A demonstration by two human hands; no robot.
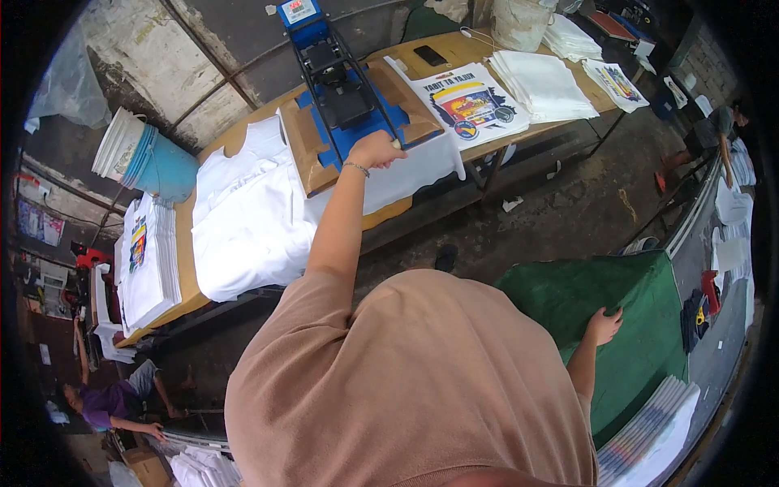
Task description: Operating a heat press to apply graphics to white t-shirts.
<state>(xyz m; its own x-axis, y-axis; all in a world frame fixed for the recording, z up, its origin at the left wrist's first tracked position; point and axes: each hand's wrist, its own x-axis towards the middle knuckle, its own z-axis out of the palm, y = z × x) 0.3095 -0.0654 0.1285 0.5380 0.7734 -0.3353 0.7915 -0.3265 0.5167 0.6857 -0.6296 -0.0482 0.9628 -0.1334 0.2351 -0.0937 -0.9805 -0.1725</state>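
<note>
A blue and black heat press (337,89) stands on the long table, its frame lowered over brown board. My left hand (375,152), with a bracelet at the wrist, is closed round the handle at the press's near end; a pale end of it shows past the fingers. White cloth (406,174) hangs out from under the press over the table's front edge. White shirts (251,219) lie spread just left of it. Out to the right, my right hand (604,326) rests by the green cloth (633,296), fingers apart and nothing seen in them.
On the wooden table (454,53) are printed white shirts (475,105), folded white shirts (542,85), a phone (430,55) and another printed stack (148,260). Nested buckets (162,166) stand left. Two other people work at the far left (122,402) and far right (714,134). Printed sheets (641,430) lie lower right.
</note>
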